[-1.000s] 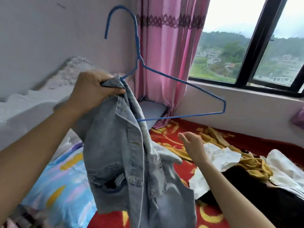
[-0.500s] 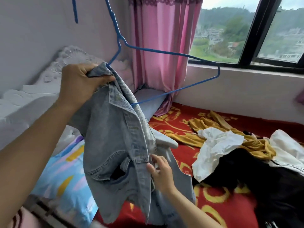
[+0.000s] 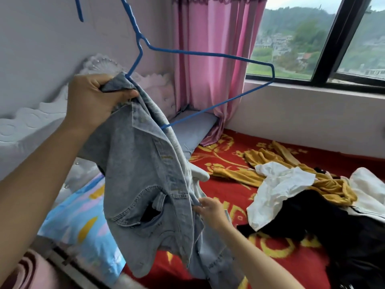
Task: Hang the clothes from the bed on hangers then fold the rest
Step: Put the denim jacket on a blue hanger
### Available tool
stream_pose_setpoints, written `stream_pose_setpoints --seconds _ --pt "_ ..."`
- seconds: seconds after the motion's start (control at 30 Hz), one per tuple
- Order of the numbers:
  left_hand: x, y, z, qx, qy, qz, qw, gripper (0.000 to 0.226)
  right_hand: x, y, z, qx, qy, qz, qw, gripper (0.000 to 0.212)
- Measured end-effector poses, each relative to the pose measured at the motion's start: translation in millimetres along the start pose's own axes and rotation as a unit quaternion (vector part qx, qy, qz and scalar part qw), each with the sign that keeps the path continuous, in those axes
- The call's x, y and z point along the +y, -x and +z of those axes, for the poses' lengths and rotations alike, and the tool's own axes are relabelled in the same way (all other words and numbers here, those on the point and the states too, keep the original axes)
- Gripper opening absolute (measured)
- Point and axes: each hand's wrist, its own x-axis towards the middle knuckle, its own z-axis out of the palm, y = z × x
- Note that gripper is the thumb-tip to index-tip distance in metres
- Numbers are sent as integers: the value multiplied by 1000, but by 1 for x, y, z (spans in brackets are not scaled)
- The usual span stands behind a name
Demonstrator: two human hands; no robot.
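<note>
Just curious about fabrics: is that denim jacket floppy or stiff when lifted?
Probably floppy: the denim jacket hangs in folds from the left hand. Likely thick and heavy, since its collar and pocket flap keep their shape. The right hand pinches its edge, so probably not slippery.

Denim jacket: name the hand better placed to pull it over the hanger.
Likely right: the right hand holds the denim jacket by its front edge; the left hand grips collar and hanger.
</note>
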Motion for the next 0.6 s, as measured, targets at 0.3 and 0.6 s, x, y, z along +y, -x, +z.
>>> stream_pose_setpoints --seconds 0.3,0.6 --pt "-30 17 -14 -46 -15 -36 998 17 -40 -21 -161 176 -167 0 970 17" --pt "-35 32 13 -106 -19 0 994 29 -130 -27 -242 251 -7 -82 964 5"
